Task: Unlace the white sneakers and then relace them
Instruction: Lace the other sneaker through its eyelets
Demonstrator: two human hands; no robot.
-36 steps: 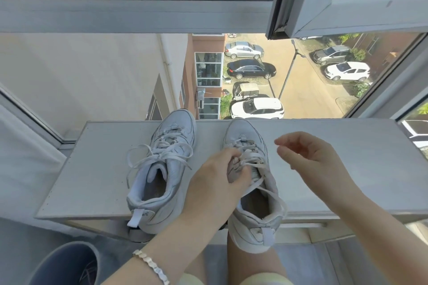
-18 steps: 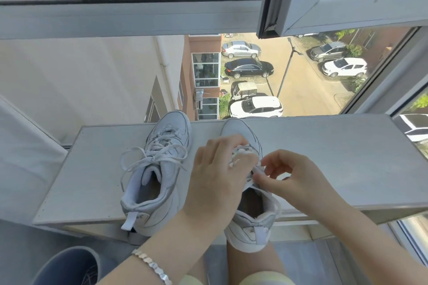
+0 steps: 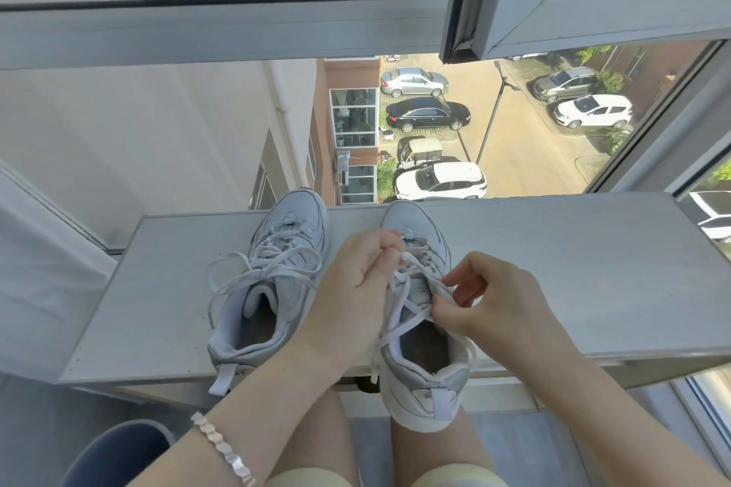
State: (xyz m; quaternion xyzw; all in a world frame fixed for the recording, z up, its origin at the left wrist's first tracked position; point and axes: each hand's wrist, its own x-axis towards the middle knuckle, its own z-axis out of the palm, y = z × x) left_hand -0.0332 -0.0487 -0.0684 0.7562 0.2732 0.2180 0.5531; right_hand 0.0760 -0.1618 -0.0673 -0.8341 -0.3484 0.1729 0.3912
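Two white sneakers on one grey window ledge (image 3: 553, 289), toes toward the glass, heels at the near edge.

Left sneaker (image 3: 273, 289): sits near the middle of the ledge, laces loose and splayed over its tongue, heel tab hanging past the near edge. No hand on it.

Right sneaker (image 3: 419, 328): just beside the first, its heel overhanging the near edge above the person's knees.

Two hands, both on the right sneaker. Left hand (image 3: 356, 289): fingers curled, thumb and forefinger pinching a lace (image 3: 399, 281) high on the eyelets. Right hand (image 3: 494, 308): fingers bent, tips pinching a lace strand at the right-side eyelets.

One bead bracelet (image 3: 221, 447) on the left wrist. One dark bin (image 3: 114, 451) below the ledge's near-left corner.
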